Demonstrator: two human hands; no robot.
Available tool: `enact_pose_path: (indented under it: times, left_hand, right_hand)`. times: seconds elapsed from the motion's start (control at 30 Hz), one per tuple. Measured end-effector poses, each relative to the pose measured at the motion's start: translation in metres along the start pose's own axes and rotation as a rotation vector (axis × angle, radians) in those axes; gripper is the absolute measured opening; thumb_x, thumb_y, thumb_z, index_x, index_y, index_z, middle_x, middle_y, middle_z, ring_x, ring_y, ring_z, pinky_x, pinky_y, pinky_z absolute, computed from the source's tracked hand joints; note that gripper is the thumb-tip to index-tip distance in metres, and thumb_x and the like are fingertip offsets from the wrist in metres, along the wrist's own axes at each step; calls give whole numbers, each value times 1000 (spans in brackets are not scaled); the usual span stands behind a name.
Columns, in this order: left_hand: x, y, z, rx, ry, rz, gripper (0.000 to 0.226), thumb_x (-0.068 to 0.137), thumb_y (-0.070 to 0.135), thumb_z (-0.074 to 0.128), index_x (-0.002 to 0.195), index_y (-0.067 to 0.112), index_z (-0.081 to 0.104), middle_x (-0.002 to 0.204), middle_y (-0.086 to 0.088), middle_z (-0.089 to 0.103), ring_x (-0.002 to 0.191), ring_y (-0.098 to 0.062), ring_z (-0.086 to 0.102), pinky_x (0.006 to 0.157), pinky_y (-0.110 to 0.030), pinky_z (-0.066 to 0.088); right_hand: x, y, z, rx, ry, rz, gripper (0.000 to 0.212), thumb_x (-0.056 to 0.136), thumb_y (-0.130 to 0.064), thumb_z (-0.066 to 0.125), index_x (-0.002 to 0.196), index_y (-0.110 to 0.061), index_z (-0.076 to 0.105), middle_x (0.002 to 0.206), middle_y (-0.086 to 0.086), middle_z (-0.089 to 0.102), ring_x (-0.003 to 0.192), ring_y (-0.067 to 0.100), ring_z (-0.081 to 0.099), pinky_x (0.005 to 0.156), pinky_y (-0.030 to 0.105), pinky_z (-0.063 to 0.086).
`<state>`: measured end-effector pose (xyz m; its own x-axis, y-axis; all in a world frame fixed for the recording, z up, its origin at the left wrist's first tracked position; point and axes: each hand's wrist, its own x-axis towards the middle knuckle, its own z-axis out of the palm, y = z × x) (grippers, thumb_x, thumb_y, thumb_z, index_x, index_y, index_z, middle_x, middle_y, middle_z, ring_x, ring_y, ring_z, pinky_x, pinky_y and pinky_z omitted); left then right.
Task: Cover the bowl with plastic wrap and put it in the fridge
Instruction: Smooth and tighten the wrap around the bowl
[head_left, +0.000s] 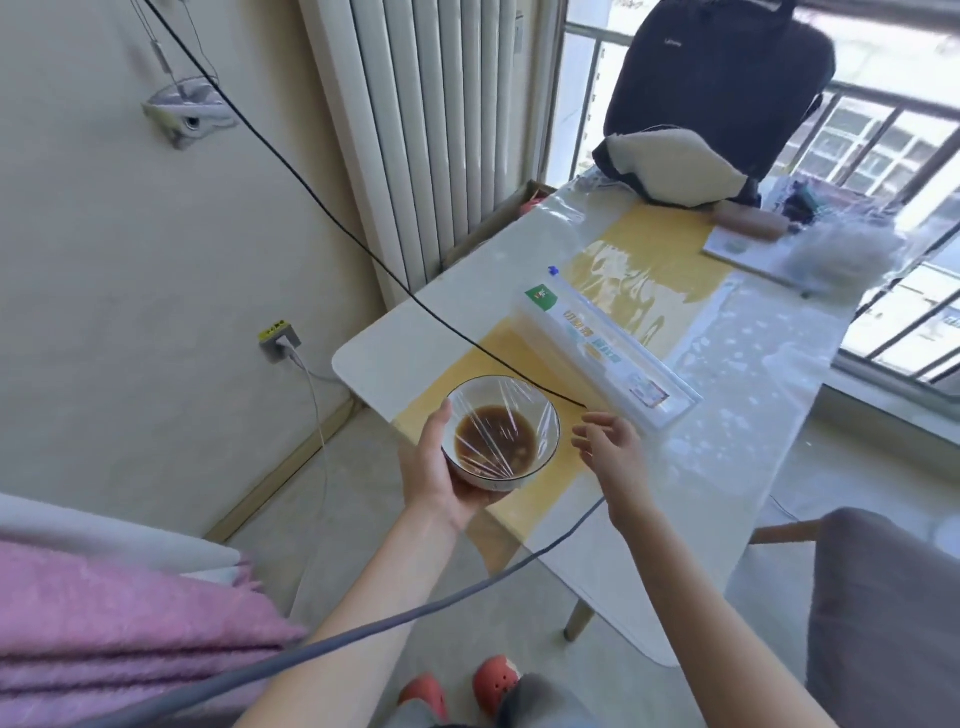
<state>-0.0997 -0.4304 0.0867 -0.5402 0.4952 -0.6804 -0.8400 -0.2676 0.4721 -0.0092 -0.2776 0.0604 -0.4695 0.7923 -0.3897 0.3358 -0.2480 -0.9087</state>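
Resting in the cupped left hand (441, 480), the wrapped bowl (503, 434) is held above the table (384, 353) edge; the right hand (610, 447) is seen empty, fingers spread, just right of it. On the plastic wrap box (608, 353), printed writing is perhaps Chinese, too blurred to be read.

Table (384, 358) near-left corner is bare, open to approach from the wall side. Black cable (322, 202) runs diagonally down over that corner, ending just beside the bowl (501, 434); grey cable (395, 618) crosses below the forearms. Plastic wrap box (608, 353) lies across mid-table, blocking reach further back. Far end is crowded: black bag (722, 88), crumpled wrap (841, 260). Chair (883, 613) stands at right, pink blanket (119, 623) at lower left; floor between is clear.
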Motion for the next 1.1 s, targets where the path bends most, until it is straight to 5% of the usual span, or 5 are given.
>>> enact_pose_path:
  times: [0.13,0.47,0.63,0.8,1.1]
  left_hand:
    - [6,-6,6,30,-22,-11,43,77,52,62,106,20,62,111,-20,62,103,-39,59,94,-59,45]
    - [22,-32,33,58,43,27,20,86,33,53,91,15,60,87,-16,62,83,-34,59,74,-45,50]
    - [52,-49,26,91,52,45,32,90,46,50,97,18,64,92,-14,68,92,-33,61,90,-56,47]
    - [88,-66,14,260,162,62,42,95,45,44,119,14,59,113,-14,66,104,-25,61,83,-36,52]
    - [119,-80,10,662,331,232,49,98,44,43,133,11,52,132,5,53,126,-18,47,107,-30,34]
  right_hand:
    - [24,-19,-15,-210,123,-211,20,90,-9,52,109,-10,58,105,2,61,102,20,59,71,20,45]
    - [114,-35,-42,-1091,-1,-305,91,78,-39,70,149,-27,15,158,11,15,146,32,9,113,56,15]
    - [136,-23,-52,-1166,-95,-188,110,72,-54,72,151,-33,-1,161,9,4,147,33,5,113,60,12]
    - [141,-5,-58,-1264,-76,-254,99,74,-63,64,150,-31,9,160,8,8,145,33,12,112,57,16]
    - [143,0,-55,-1264,-7,-287,100,72,-63,64,149,-36,7,156,8,17,139,32,20,106,55,21]
